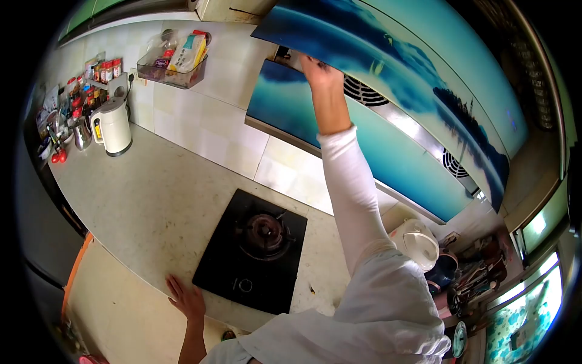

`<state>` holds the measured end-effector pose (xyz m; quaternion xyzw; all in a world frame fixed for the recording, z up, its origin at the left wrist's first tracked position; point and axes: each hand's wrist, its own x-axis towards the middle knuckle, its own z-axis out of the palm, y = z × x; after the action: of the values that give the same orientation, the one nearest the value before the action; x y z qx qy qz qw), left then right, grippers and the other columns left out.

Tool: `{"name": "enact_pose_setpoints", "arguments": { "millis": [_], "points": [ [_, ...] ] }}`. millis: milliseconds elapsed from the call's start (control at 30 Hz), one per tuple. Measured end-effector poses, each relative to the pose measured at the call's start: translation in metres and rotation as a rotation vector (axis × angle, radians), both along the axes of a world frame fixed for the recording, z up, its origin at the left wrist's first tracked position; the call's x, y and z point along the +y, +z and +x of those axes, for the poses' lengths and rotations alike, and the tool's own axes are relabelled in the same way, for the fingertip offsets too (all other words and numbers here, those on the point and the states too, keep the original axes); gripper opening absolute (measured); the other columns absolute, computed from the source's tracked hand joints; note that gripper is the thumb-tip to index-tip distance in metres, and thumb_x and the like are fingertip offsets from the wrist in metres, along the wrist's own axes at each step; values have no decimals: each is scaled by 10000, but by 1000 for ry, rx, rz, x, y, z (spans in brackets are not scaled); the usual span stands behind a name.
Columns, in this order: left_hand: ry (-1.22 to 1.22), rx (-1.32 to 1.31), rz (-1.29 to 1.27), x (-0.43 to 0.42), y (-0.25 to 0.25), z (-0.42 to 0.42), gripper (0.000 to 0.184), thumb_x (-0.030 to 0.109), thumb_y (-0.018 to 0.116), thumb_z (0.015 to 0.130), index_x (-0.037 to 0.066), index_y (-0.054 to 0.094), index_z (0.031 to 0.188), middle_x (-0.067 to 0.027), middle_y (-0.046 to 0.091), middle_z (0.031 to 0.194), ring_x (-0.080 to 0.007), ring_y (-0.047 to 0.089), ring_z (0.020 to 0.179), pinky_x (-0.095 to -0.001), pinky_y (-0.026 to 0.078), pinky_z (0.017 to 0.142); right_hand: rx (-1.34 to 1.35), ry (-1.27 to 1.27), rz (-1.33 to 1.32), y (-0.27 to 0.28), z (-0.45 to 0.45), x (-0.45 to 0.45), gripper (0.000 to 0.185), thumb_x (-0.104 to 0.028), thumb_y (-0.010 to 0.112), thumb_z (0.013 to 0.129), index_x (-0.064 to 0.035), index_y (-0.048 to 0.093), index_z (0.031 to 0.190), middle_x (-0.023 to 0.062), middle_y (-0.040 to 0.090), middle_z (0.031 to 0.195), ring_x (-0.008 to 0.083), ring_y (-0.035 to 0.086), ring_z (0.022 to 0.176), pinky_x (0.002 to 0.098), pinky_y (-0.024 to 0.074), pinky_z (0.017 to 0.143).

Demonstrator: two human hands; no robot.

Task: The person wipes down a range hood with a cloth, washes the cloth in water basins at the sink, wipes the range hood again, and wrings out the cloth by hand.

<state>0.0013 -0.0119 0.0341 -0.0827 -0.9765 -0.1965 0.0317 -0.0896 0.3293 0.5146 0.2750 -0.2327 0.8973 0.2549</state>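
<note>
My right hand (pixel 323 74) reaches up into the gap between the upper and lower panels of a blue range hood (pixel 357 45) printed with a lake and mountain scene. Most of its fingers are hidden behind the upper panel's edge, so whether they grip anything does not show. Below the wrist, the hood's lower panel (pixel 276 100) slopes away on both sides of the arm. My left hand (pixel 188 299) lies on the front edge of the counter (pixel 145 200) with its fingers spread, holding nothing. Just beside it is a black single-burner gas stove (pixel 212 261).
A cream electric kettle (pixel 113 127) stands at the counter's far left, near several spice jars (pixel 109 71). A clear wall basket (pixel 176 76) holds packets. To the right, a white rice cooker (pixel 416 244) and utensils stand under the hood. A dark appliance borders the left.
</note>
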Motion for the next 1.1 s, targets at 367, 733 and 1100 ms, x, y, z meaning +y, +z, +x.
{"name": "enact_pose_setpoints", "arguments": {
  "millis": [367,733,1100],
  "points": [
    [-15,6,25,-1,-6,0,685,239,497,760,6,160,1310,-98,133,1382,-249,117,1280,-537,220,934,-22,-439,-54,-11,82,28,112,-154,511,785,-42,516,777,40,476,644,144,408,503,281,421,524],
    [-4,11,10,-2,-13,-3,679,246,502,759,22,177,1310,-96,141,1381,-243,132,1278,-539,220,933,-70,-41,-142,-23,-51,-19,105,-114,532,763,-31,561,821,74,582,816,206,537,767,362,449,736],
    [6,4,52,-4,-9,-1,665,256,500,763,23,194,1306,-96,150,1378,-241,126,1279,-545,218,932,251,-13,186,-57,17,-55,153,-154,481,811,-22,538,864,130,535,905,281,490,861,387,406,836]
  ]
}}
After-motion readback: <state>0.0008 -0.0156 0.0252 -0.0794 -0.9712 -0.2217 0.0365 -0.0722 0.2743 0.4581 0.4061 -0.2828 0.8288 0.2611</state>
